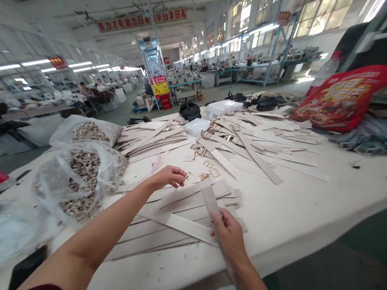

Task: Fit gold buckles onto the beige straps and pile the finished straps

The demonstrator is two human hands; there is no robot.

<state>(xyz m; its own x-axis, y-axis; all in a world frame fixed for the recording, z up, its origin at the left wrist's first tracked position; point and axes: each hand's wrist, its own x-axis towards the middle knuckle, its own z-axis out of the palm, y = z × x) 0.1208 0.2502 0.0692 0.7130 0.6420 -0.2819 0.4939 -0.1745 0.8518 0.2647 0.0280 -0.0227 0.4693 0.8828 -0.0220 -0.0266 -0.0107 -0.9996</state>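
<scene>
Single head-worn view, forward and down over the near table [311, 199], workshop floor [215, 92] far beyond

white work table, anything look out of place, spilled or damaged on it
The red printed plastic bag at right looks out of place: it resembles food packaging, unlike the pale flat straps and gold rectangular metal buckles. No spill or damage stands out.

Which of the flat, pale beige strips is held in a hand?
The flat, pale beige strip gripped by the right hand, its squared end angled away from the person; the others lie in piles on the white-covered table.
</scene>
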